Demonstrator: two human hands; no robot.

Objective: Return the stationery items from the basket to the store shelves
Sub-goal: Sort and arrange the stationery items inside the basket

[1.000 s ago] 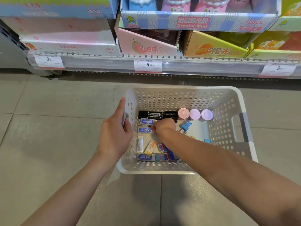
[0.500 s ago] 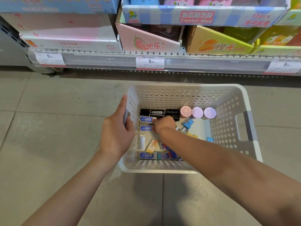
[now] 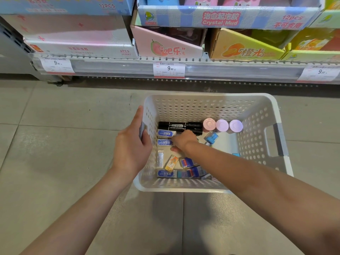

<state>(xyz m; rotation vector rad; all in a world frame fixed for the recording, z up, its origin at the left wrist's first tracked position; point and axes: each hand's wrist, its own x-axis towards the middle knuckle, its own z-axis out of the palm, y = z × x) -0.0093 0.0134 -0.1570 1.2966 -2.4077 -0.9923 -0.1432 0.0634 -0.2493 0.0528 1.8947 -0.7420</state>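
I have just the one view, a wide-angle camera on the person's head, looking forward and steeply down onto a white basket [image 3: 207, 105] on the tiled floor [image 3: 55, 144]. It sits close above the basket, and the bottom shelf [image 3: 202, 69] crosses the frame's top edge.

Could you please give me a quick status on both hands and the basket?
Left hand grips basket handle. Right hand down among erasers, beside black markers; grasp unclear. Nothing blocking.
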